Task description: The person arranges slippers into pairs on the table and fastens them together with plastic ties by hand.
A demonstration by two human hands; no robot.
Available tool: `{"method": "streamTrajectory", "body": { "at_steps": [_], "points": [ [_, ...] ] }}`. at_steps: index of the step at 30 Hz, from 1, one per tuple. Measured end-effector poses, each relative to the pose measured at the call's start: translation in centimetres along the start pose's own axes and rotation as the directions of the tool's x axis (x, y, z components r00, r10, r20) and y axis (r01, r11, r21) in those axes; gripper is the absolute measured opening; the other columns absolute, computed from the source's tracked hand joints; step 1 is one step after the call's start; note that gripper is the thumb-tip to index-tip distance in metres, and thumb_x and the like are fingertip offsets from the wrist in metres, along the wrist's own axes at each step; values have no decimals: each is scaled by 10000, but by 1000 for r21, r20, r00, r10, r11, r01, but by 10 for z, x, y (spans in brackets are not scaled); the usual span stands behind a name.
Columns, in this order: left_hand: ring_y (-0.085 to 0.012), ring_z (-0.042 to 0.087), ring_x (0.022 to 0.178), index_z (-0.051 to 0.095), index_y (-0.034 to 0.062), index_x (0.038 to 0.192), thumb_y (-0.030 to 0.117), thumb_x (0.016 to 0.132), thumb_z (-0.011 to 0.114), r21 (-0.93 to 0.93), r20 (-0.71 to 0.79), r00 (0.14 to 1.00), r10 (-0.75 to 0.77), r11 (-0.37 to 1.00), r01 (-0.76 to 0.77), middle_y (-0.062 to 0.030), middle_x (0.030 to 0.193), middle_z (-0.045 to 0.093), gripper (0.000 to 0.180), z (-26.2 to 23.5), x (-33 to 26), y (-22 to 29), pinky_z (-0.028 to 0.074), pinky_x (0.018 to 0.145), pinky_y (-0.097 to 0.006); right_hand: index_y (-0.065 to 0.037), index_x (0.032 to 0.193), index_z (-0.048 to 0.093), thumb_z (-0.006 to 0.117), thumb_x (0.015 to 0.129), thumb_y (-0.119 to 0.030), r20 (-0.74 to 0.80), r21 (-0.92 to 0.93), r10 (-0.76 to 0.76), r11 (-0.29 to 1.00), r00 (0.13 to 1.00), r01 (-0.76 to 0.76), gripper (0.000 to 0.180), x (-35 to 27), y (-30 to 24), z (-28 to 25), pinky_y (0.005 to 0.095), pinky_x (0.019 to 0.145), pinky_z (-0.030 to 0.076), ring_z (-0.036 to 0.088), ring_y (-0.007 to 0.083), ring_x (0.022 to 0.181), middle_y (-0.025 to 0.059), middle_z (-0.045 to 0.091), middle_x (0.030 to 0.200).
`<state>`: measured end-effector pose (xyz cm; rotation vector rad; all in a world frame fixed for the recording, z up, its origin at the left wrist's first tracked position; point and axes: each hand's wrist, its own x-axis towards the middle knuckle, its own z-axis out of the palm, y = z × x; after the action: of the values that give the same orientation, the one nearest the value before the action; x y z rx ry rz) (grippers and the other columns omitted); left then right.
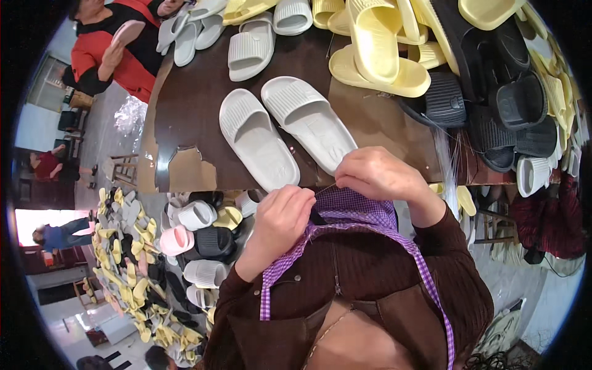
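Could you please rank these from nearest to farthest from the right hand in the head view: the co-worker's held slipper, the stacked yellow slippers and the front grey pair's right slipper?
1. Front grey pair's right slipper: heel beside the right hand.
2. Stacked yellow slippers: straight ahead, beyond the hand.
3. Co-worker's held slipper: far upper left.

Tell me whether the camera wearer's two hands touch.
Apart: the head view shows a gap between the left hand and right hand, with a thin strand spanning it.
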<state>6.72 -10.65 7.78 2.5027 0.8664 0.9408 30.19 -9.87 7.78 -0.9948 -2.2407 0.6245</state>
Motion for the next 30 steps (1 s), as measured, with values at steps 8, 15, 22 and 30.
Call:
{"method": "streamTrajectory", "body": {
  "at_steps": [8,15,22,30],
  "points": [
    [-276,578,679,601,-1,871,-18,718,677,129,-26,999,30,991,-26,-109,800,589,171,4,-3,-1,461,610,-354,-33,765,607,650,756,-92,38,-92,67,994,997,-63,74,-2,1,1,393,612,472,597,306,686,111,605,713],
    [-250,570,692,585,16,879,32,736,672,136,-20,997,76,988,-72,-86,793,554,168,0,-5,2,460,622,-338,-11,741,591,615,782,-122,30,-54,46,998,998,-44,121,-1,-9,-9,416,649,470,594,333,719,139,597,707],
    [-243,562,675,580,19,876,33,740,669,197,-11,999,31,980,-28,-82,775,539,163,9,-6,-5,455,610,-334,-20,729,572,618,774,-119,76,-97,87,992,993,-80,118,6,1,0,418,643,468,592,332,714,138,590,697],
    [-234,551,642,585,8,864,19,732,668,187,14,998,62,980,-64,-81,757,536,156,2,-11,0,443,580,-326,-34,763,602,643,749,-82,50,-123,20,992,999,-14,65,-7,-13,-1,393,634,471,593,301,707,105,599,717]
  ]
}}
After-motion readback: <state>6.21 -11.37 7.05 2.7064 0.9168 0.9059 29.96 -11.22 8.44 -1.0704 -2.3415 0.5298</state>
